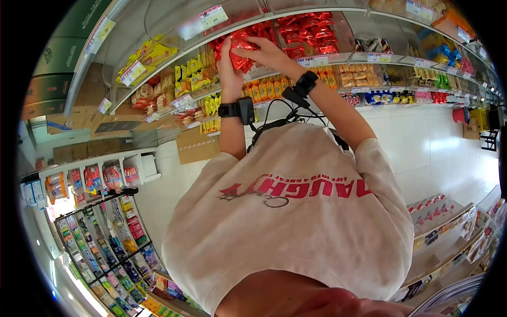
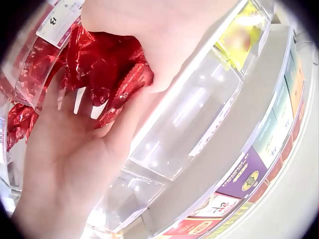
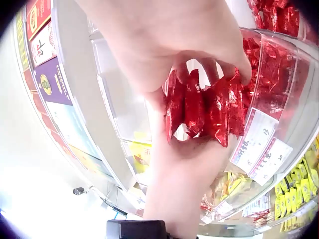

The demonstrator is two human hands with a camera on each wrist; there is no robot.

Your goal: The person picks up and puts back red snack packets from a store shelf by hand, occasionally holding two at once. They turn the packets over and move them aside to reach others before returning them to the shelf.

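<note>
**Both arms raised, hands meeting overhead**

Left hand [image 1: 231,71] is up, forearm near vertical, palm toward the right hand, fingers spread and cupping from below. Right hand [image 1: 262,50] reaches in from the right, forearm angled, fingers curled downward in a pinch from above. Both wrists wear black bands. Hands touch.

Your left hand [image 1: 230,74] and right hand [image 1: 262,51] cover most of the bunch of shiny red foil packets [image 1: 240,53] at the front edge of the clear-fronted upper shelf [image 1: 274,21], so you cannot count them in the head view. In the left wrist view your fingertips are buried in the foil. The white price labels [image 3: 262,142] on the shelf edge are too blurred to read. The print on the packets cannot be made out.
</note>
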